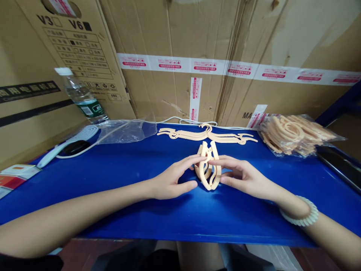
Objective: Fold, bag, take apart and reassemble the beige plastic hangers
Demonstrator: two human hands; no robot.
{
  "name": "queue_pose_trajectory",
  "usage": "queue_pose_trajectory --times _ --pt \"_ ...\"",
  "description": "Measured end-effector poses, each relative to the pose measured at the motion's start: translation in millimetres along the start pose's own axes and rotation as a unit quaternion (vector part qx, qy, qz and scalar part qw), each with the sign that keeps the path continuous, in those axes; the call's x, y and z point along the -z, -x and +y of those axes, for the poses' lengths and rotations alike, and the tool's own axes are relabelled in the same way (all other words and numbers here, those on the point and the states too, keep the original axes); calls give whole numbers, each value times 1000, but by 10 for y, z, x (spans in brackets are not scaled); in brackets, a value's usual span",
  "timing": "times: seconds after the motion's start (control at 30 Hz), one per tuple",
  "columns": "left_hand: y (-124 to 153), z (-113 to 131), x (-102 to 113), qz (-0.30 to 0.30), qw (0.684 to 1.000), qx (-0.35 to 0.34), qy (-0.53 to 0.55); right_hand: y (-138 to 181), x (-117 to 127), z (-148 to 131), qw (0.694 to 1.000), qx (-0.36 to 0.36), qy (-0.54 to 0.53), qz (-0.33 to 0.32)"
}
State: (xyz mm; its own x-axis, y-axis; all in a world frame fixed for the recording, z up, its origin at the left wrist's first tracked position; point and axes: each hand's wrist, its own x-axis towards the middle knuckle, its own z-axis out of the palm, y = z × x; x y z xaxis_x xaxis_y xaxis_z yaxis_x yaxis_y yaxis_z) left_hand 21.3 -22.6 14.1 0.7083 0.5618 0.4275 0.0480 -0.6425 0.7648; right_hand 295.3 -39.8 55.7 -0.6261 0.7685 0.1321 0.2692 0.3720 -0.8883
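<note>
A folded beige plastic clothes hanger (216, 171) stands upright on the blue table, in front of me, with its curved arms drawn together. My left hand (172, 178) touches it from the left; the fingers reach across its upper part and the thumb points at its lower side. From the right, my right hand (244, 175) presses its fingertips on the hanger, thumb low beside it. Some fingertips are hidden behind the beige arms. Just beyond lie unfolded beige hangers (191, 134), stacked with their hooks toward the back.
At right back is a clear bag of folded hangers (296, 133), with a dark phone-like slab (341, 167) beside it. A water bottle (84, 98), white brush-like object (70, 141), black oval object (75, 147) and plastic wrap (126, 131) sit left. Cardboard (175, 34) walls the back.
</note>
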Motion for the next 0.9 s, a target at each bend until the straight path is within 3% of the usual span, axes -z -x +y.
queue_pose_trajectory --times 0.4,0.67,0.9 --pt "-2 -29 -15 25 994 36 98 18 41 -7 1000 -1 10 12" --pt "18 7 8 -2 1000 2 -8 27 38 9 1000 18 -4 -21" --pt "35 -5 2 3 1000 7 -9 45 55 -51 999 8 34 -13"
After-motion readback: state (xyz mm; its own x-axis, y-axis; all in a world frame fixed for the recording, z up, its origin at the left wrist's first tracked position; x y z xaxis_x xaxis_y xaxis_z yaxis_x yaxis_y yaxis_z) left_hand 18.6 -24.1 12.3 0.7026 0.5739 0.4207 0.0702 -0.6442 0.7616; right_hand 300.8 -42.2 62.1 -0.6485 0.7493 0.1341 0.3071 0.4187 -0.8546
